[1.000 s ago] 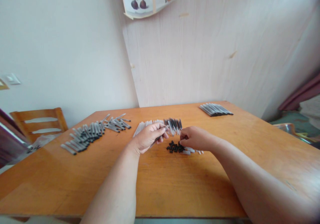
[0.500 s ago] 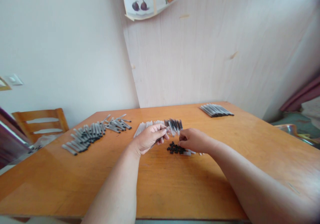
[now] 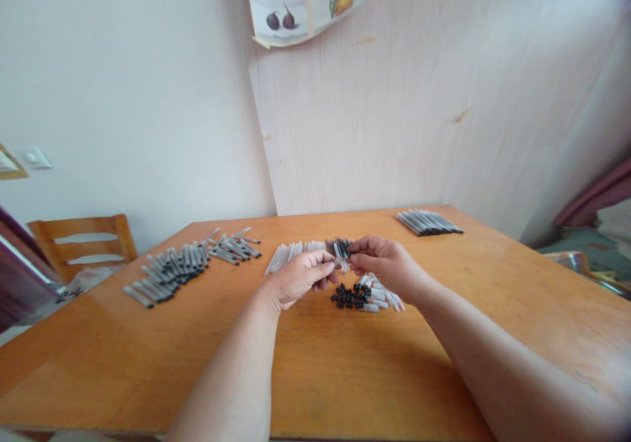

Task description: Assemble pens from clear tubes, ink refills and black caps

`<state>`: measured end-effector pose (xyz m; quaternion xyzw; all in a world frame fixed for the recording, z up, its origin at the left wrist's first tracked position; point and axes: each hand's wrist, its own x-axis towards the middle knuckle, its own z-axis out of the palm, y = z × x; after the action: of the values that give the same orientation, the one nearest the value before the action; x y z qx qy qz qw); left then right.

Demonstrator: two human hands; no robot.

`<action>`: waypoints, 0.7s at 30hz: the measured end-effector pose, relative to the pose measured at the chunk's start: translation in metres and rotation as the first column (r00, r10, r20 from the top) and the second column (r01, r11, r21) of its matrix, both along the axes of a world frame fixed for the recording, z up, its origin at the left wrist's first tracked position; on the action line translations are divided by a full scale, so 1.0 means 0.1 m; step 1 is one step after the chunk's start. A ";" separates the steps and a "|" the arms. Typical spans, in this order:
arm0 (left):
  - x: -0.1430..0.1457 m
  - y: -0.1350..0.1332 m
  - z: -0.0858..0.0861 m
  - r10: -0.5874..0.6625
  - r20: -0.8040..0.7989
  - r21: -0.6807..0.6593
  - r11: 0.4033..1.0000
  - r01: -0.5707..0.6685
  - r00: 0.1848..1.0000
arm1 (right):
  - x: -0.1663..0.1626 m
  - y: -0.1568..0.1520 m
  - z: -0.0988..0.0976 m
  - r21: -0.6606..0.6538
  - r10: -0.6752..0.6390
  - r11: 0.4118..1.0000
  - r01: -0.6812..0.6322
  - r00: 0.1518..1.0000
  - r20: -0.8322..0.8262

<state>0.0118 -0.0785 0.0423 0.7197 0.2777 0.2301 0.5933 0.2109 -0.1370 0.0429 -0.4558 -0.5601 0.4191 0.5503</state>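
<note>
My left hand (image 3: 306, 276) is closed in a pinch on a pen, mostly hidden, whose pale end (image 3: 341, 262) shows past the fingertips. Close by on the right, my right hand (image 3: 382, 262) has its thumb and fingertips pressed together at that end. Whatever small piece they pinch is too small to make out. On the table below lie small black pen parts (image 3: 348, 295) in a loose heap, with clear caps (image 3: 378, 294) beside them. Behind the hands runs a row of whitish pen barrels (image 3: 282, 256), with dark refills (image 3: 339, 247) at its right end.
Many grey pens with black ends (image 3: 170, 272) are spread on the left of the wooden table (image 3: 315, 376). A smaller group of pens (image 3: 235, 248) adjoins them. A neat row of pens (image 3: 428, 222) lies far right. A wooden chair (image 3: 81, 239) stands beyond the left edge.
My right hand has risen from the heap of small black parts to the end of the pen in my left hand. The left hand has barely moved. The clear caps are now uncovered.
</note>
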 end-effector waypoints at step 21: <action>0.02 -0.03 0.04 -0.007 -0.044 0.006 1.000 0.008 0.999 | -0.04 -0.02 0.00 0.010 0.061 0.998 -0.062 0.996 0.066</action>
<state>0.0133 -0.0818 0.0461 0.7276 0.2874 0.2127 0.5855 0.2072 -0.1394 0.0426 -0.4485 -0.5941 0.4171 0.5214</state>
